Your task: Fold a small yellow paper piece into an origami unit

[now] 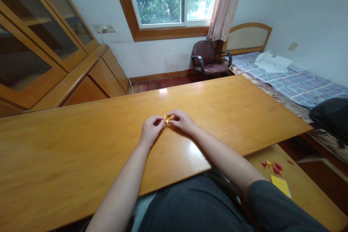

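Between my two hands is a small folded yellow paper piece (166,119), with pointed ends like an origami crane. My left hand (152,127) pinches its left side between thumb and fingers. From the right, my right hand (182,120) grips the other side with thumb and curled fingers. Both hands are close to the top of the wooden table (114,145), near its middle. My fingers cover parts of the paper, so its full shape is hidden.
A lower wooden surface at right holds several red folded papers (277,167), a yellow folded one (269,162) and a yellow paper stack (281,185). Beyond the table are a brown armchair (206,58), a bed (296,79) with a black bag (331,117), and a cabinet (81,90) at left.
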A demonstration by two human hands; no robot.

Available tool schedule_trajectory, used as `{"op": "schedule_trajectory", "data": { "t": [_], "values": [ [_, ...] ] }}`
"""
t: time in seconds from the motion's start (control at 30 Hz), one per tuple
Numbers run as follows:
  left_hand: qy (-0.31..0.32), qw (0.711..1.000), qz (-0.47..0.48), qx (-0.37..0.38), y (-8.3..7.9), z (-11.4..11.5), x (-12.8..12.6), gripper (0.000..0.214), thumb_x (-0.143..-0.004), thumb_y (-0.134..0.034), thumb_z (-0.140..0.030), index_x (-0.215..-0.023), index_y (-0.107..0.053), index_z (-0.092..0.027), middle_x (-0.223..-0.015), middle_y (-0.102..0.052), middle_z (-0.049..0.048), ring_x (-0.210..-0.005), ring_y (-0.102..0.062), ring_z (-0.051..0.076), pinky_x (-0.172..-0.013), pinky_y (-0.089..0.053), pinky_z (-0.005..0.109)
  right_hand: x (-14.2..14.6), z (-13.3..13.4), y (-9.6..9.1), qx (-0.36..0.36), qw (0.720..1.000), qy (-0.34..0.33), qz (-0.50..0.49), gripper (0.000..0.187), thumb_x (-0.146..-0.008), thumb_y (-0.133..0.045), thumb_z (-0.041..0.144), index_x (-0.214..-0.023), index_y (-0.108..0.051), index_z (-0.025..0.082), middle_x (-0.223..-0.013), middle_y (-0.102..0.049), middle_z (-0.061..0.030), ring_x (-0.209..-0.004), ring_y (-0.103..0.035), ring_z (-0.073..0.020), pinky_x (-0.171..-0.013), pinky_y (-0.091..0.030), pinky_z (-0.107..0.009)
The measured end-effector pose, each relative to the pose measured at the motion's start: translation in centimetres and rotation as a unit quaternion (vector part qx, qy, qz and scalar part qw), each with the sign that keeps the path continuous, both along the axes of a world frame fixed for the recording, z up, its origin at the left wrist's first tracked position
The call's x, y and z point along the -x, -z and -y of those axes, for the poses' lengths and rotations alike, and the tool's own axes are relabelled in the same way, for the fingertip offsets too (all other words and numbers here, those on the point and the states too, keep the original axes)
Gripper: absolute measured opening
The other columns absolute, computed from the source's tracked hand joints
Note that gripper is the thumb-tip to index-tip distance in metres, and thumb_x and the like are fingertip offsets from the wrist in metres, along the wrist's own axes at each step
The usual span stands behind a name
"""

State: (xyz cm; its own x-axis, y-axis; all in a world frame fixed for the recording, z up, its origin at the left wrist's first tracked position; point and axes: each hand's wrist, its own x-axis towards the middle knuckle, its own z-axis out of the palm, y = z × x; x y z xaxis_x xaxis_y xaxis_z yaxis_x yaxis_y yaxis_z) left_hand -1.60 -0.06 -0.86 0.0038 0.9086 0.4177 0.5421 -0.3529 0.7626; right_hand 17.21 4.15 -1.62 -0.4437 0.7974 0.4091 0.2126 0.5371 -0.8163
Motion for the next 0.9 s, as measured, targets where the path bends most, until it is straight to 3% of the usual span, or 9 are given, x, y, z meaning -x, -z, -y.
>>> {"op": "schedule_trajectory", "data": {
  "t": [0.9],
  "values": [
    [0.012,1.0,0.006,0.02,-0.08,-0.01,-0.1,0.012,-0.081,-0.064,-0.031,-0.081,-0.07,-0.02,-0.073,-0.072,0.0019,-0.066,-0.067,0.016,-0.066,-0.054,0.027,0.0,0.23,-0.48,0.02,0.999,0.039,0.005,0.018,-0.081,-0.068,0.024,-0.098,-0.07,0.017,-0.093,-0.071,-0.0041,-0.07,-0.057,-0.0113,-0.07,-0.046,-0.025]
  ]
}}
